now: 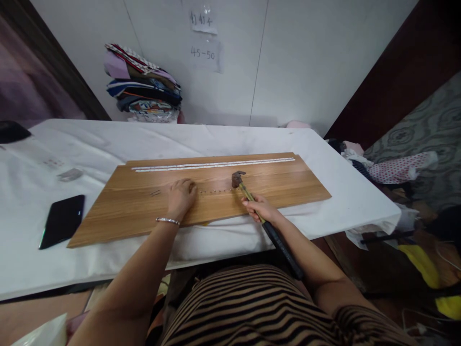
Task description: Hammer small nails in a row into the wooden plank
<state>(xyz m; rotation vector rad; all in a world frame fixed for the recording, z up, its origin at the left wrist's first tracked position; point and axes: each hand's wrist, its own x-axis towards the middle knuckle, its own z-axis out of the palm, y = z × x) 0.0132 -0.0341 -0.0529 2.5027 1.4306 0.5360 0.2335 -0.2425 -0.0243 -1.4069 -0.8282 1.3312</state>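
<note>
My right hand [261, 208] is wrapped round the yellow shaft of a claw hammer [248, 193]. The hammer's rusty head hovers at or just above a wooden board [302, 179], and its black grip hangs past the table edge. Several small nails [215, 191] stand in a row across the middle of the board, ending close to the hammer head. At the other end of the row, my left hand [182, 194] rests on the board with curled fingers; whatever they hold, if anything, is hidden. Loose nails [155, 193] lie left of that hand.
Two white measuring strips [212, 165] run along the board's far side. A dark phone or tablet [63, 220] lies left of the board on the white-covered table [108, 139]. Folded cloth [146, 86] is stacked against the wall, and a small clear packet [70, 175] lies at left.
</note>
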